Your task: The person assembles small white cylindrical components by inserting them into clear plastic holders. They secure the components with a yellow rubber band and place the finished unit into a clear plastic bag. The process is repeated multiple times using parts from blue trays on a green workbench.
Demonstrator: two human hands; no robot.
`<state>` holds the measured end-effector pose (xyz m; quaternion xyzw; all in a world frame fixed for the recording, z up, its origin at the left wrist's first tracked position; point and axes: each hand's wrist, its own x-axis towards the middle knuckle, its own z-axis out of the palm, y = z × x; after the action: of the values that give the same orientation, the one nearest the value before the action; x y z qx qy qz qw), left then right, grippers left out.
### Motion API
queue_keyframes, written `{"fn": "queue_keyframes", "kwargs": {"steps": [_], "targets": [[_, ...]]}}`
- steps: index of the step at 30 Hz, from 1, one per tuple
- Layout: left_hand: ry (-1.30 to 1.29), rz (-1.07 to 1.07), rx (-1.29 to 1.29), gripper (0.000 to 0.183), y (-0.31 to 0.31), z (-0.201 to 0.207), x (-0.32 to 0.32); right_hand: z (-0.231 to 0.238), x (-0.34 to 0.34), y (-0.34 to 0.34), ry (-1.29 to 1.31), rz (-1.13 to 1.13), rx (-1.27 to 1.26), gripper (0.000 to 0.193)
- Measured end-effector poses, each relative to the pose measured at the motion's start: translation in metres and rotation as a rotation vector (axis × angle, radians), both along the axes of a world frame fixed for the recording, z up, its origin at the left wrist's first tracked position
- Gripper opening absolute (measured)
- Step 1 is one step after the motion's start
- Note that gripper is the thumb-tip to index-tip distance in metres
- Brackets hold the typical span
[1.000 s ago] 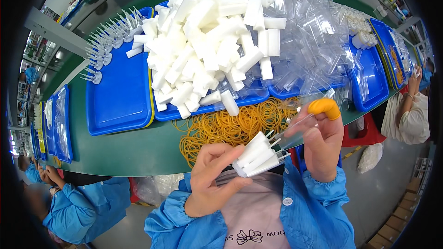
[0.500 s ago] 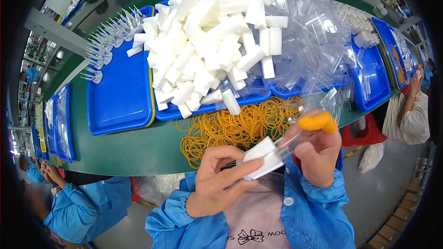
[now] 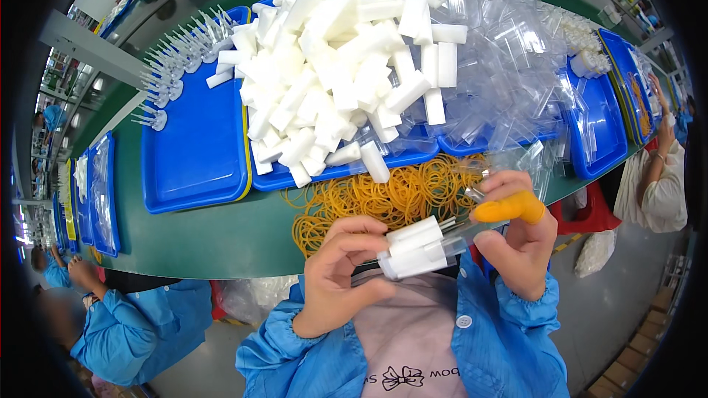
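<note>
My left hand [image 3: 341, 274] is curled around the left end of white foam blocks [image 3: 417, 245] lying side by side, with a clear plastic sleeve [image 3: 453, 248] around part of them. Its thumb is below the foam and its fingers are behind. At the right end of the foam is my right hand [image 3: 520, 239], fingers bent, with an orange finger cot [image 3: 510, 208] on the index finger. Thin, shiny pieces [image 3: 459, 225] run from the foam toward its thumb and index finger. What exactly those fingers grip is hard to make out.
Past my hands lie orange rubber bands [image 3: 383, 199], a big heap of white foam blocks [image 3: 332, 66] and a pile of clear plastic sleeves [image 3: 501, 66]. A blue tray [image 3: 195, 155] at left has white needle-tipped parts [image 3: 181, 51] along its edge. Co-workers sit on both sides.
My left thumb has come off the top of the foam and moved down, baring more of it. The foam has turned more level. My right hand has shifted slightly right.
</note>
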<state>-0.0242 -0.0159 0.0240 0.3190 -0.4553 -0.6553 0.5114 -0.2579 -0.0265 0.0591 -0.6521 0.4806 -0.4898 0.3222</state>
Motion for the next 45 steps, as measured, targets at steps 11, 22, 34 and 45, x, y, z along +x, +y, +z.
{"fn": "queue_keyframes", "kwargs": {"steps": [11,22,34,45], "targets": [[0.019,-0.007,-0.013,0.038,0.008,0.008,0.0,0.002,0.02,0.016,-0.112,0.084,0.001,0.026],[0.126,0.05,0.064,0.06,0.008,0.01,-0.005,0.009,0.018,0.011,0.109,0.071,-0.095,0.032],[0.118,0.286,0.079,0.068,-0.001,0.011,0.007,-0.004,0.0,-0.002,1.051,-0.269,-0.037,0.02],[0.167,0.205,0.096,0.06,-0.004,0.007,0.007,-0.011,-0.008,-0.005,0.702,-0.288,-0.133,0.028]]}}
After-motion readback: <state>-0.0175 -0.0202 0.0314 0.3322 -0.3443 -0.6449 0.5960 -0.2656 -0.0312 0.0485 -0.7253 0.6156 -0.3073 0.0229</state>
